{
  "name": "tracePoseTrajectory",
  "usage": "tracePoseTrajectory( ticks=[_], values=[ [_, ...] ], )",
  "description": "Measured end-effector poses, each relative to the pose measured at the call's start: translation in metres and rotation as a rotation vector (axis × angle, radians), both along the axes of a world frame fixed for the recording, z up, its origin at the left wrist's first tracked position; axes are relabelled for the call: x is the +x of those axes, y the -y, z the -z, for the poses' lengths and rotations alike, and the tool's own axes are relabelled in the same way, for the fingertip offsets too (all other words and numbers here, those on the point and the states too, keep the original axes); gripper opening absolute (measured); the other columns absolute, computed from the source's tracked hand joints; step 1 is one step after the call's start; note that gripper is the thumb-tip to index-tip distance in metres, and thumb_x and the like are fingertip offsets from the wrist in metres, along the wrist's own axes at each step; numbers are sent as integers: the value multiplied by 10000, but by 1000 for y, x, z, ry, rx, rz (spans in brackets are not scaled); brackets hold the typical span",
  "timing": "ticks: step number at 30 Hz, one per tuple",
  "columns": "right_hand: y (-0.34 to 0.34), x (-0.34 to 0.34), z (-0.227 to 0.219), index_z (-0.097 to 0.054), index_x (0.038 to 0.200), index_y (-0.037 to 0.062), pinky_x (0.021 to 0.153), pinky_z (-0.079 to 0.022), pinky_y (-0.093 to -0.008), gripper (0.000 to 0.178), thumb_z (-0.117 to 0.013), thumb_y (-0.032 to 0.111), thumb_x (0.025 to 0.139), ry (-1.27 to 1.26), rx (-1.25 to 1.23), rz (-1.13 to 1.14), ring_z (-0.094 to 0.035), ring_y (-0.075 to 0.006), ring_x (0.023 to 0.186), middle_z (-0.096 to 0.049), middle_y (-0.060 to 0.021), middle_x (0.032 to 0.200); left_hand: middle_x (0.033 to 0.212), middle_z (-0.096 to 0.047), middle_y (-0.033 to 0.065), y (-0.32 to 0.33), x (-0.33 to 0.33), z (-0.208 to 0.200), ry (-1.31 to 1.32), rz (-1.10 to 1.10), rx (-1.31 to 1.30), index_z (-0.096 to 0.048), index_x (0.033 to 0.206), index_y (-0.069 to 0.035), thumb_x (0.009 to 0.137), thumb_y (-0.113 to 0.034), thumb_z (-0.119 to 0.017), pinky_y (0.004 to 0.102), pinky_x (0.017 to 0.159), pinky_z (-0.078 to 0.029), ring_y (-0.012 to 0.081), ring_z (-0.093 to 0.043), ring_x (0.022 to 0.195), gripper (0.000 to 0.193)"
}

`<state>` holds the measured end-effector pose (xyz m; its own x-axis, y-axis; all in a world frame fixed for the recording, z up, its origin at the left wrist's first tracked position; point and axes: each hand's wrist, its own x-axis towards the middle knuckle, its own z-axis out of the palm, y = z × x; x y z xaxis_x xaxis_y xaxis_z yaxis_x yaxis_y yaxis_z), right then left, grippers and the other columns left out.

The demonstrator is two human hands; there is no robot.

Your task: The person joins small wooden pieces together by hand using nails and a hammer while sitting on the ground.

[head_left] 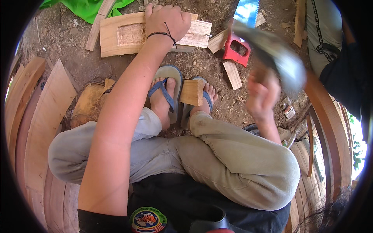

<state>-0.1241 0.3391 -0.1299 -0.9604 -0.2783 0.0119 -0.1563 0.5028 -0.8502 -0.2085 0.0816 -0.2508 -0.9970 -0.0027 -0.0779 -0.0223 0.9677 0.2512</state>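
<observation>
My left hand point(167, 21) presses on the far edge of a curved wooden board point(110, 39), its fingers bent over that edge. A rectangular recess point(131, 34) is cut into the board's face. Beside it, partly under my hand, lies a lighter wood strip point(198, 34) with a small shiny spot at its right end. My right hand point(264, 93) is closed and raised at the right, gripping a tool with a broad grey metal head point(285, 64). Motion smears the tool, so its exact kind cannot be made out. Its far end overlaps a red-handled handsaw point(237, 52) on the ground.
A wood block point(192, 93) rests between my sandalled feet. Wood offcuts point(232, 74) lie near the saw. Green cloth point(83, 9) is at the far left, a rusty can point(87, 104) beside my left knee. Curved boards point(46, 124) stand around me. Another person's leg point(322, 35) is at far right.
</observation>
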Motion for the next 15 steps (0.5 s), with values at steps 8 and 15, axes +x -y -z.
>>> tracePoseTrajectory(
  ticks=[8, 15],
  values=[
    [-7, 12, 30, -616, 1032, 2, 668, -515, -422, 230, -600, 223, 967, 220, 543, 12, -662, -350, 725, -655, -229, 885, 865, -714, 166, 0, -2, -3, -21, 14, 2, -724, 774, -59, 870, -318, -421, 498, 1010, -384, 364, -653, 870, 411],
    [-2, -3, 3, -624, 1034, 87, 554, -474, -341, 460, -443, 509, 1028, -15, -298, -23, -589, -203, 615, -607, -76, 778, 856, -716, 195, -3, -1, -9, -71, 3, -25, -738, 748, -45, 861, -323, -491, 500, 977, -399, 346, -668, 904, 389]
  ],
)
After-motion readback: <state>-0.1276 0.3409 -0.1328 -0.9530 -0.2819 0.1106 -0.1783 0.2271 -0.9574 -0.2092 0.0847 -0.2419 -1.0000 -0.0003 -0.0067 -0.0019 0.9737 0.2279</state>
